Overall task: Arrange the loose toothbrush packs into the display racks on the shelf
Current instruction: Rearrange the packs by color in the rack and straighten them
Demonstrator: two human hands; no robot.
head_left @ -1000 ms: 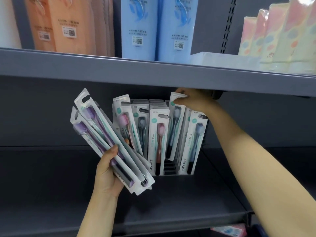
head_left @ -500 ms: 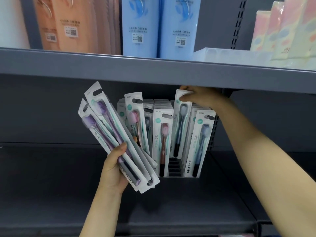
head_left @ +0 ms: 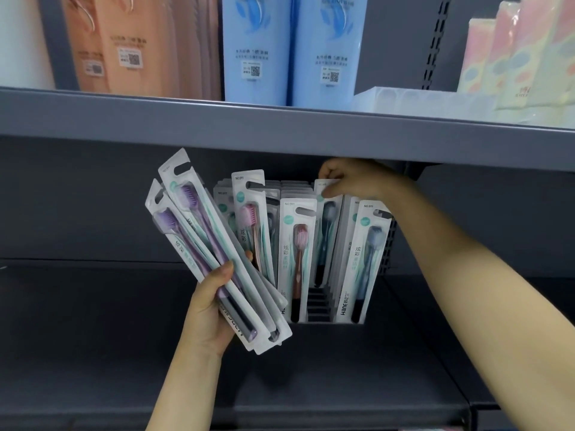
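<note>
Head view: both hands' fingers clamp white carded toothbrush packs (head_left: 326, 234), seemingly dark-bristled.

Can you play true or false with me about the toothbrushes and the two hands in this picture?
1. The left hand holds a fan of purple toothbrush packs. True.
2. The right hand is empty. False: it pinches the top of a dark toothbrush pack in the display rack.
3. The rack's front packs show pink brushes. True: two do.
4. The bottles on the upper shelf are green. False: they are blue.
5. The rack hangs above the upper shelf. False: it sits below.
</note>
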